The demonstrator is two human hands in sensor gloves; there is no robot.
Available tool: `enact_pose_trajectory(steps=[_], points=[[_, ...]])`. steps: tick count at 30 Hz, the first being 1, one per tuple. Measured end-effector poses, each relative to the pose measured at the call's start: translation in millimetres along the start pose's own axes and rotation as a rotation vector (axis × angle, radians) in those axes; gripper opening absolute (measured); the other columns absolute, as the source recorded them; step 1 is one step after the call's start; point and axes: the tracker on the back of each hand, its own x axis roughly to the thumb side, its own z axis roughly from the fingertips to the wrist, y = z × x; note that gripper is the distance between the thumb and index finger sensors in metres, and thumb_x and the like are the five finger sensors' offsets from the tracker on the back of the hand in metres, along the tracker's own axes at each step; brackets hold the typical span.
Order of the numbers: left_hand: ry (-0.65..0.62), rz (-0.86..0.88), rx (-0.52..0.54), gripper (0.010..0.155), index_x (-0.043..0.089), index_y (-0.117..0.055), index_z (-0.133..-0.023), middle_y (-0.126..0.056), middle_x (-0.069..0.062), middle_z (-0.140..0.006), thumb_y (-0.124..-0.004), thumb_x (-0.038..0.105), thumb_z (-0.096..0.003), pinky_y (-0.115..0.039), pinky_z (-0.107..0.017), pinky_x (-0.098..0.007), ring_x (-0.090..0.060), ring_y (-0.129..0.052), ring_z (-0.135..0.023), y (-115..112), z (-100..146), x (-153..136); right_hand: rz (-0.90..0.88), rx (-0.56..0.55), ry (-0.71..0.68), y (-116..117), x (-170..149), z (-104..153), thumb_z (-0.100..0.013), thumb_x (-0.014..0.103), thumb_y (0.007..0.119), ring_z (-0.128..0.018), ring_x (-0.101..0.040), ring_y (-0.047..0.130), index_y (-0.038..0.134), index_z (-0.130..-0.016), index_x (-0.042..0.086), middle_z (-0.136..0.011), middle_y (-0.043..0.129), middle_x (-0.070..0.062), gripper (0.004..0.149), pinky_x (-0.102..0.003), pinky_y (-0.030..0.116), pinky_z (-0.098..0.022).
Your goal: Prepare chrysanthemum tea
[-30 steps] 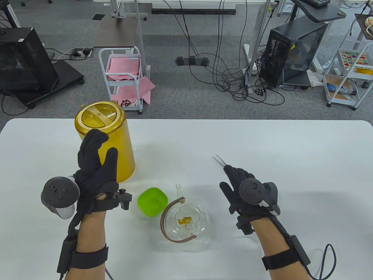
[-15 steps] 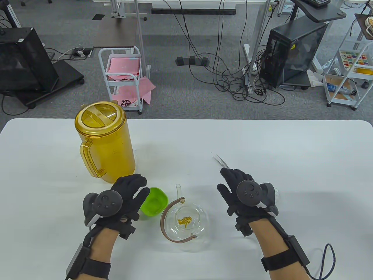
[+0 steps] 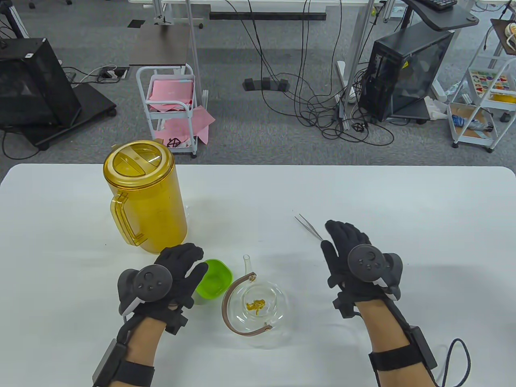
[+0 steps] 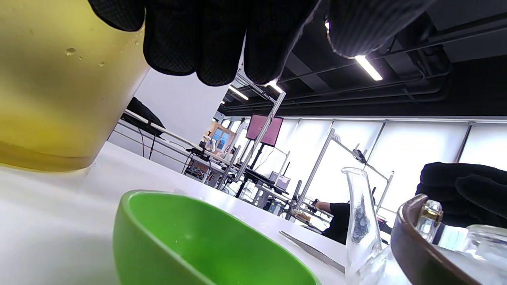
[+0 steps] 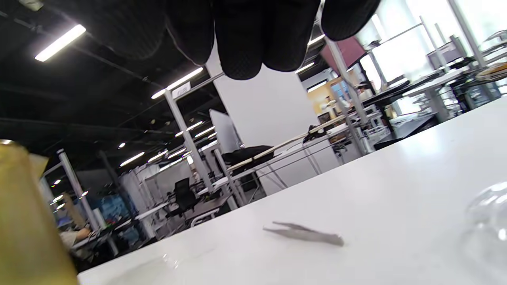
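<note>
A yellow pitcher (image 3: 143, 193) with its lid on stands at the back left. In front of it are a green bowl (image 3: 215, 278) and a glass teapot (image 3: 278, 300) with a brown handle and yellow chrysanthemum (image 3: 256, 305) inside. My left hand (image 3: 195, 260) hovers at the bowl's left rim; in the left wrist view its fingers (image 4: 222, 47) hang above the bowl (image 4: 190, 245) without touching it. Metal tweezers (image 3: 308, 228) lie flat on the table. My right hand (image 3: 331, 238) is just right of them, fingers straight and holding nothing.
The white table (image 3: 403, 209) ends at a far edge with carts, cables and a computer tower on the floor beyond. A clear glass piece (image 5: 487, 221) shows at the right edge of the right wrist view; I cannot tell what it is.
My left hand left the pitcher's handle and came down beside the green bowl. My right hand slid right and forward off the tweezers, which stay on the table.
</note>
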Motion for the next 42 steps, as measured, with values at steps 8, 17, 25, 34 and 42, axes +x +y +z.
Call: enact_pose_trajectory(steps=[8,17,25,34,42], points=[[-0.022,-0.017,-0.011,0.058,0.022,-0.078,-0.101,-0.080,-0.014,-0.109,-0.072,0.059,-0.0566,-0.049,-0.076,-0.066,-0.045,-0.072,-0.099,-1.4,-0.4,4.3,0.167,-0.028,0.322,-15.0,-58.3,-5.7,-0.059,0.044,0.069,-0.109,-0.042,0.060,0.059,-0.111,0.026,-0.114,0.057,-0.008,0.056,-0.066,0.048,-0.075],[-0.010,-0.009,-0.021,0.058,0.022,-0.077,-0.101,-0.081,-0.014,-0.108,-0.071,0.059,-0.0567,-0.049,-0.076,-0.066,-0.045,-0.073,-0.099,-1.7,0.2,2.4,0.442,0.366,0.558,23.3,-79.6,-10.1,-0.058,0.051,0.075,-0.096,-0.039,0.072,0.060,-0.112,0.031,-0.110,0.055,-0.011,0.059,-0.066,0.048,-0.074],[0.002,-0.007,-0.040,0.058,0.022,-0.078,-0.101,-0.082,-0.014,-0.107,-0.071,0.059,-0.0566,-0.049,-0.075,-0.067,-0.045,-0.073,-0.098,-5.3,-0.1,-0.6,0.471,0.324,0.514,35.8,-74.4,-9.3,-0.058,0.046,0.078,-0.094,-0.037,0.077,0.062,-0.110,0.028,-0.107,0.064,-0.006,0.058,-0.066,0.047,-0.075],[0.007,-0.007,-0.036,0.058,0.022,-0.078,-0.100,-0.082,-0.014,-0.107,-0.072,0.059,-0.0566,-0.049,-0.075,-0.067,-0.045,-0.073,-0.098,-5.4,-0.4,-1.2,0.384,0.107,0.319,23.1,-42.2,-6.9,-0.060,0.036,0.074,-0.102,-0.036,0.070,0.060,-0.111,0.027,-0.111,0.060,-0.003,0.053,-0.066,0.042,-0.078],[0.014,-0.009,-0.048,0.058,0.021,-0.079,-0.100,-0.082,-0.014,-0.107,-0.072,0.059,-0.0566,-0.049,-0.075,-0.068,-0.045,-0.074,-0.098,-5.4,-0.2,-1.6,0.123,-0.069,-0.008,0.5,28.6,8.4,-0.059,0.035,0.066,-0.099,-0.036,0.072,0.062,-0.110,0.027,-0.110,0.058,-0.008,0.052,-0.067,0.045,-0.077]])
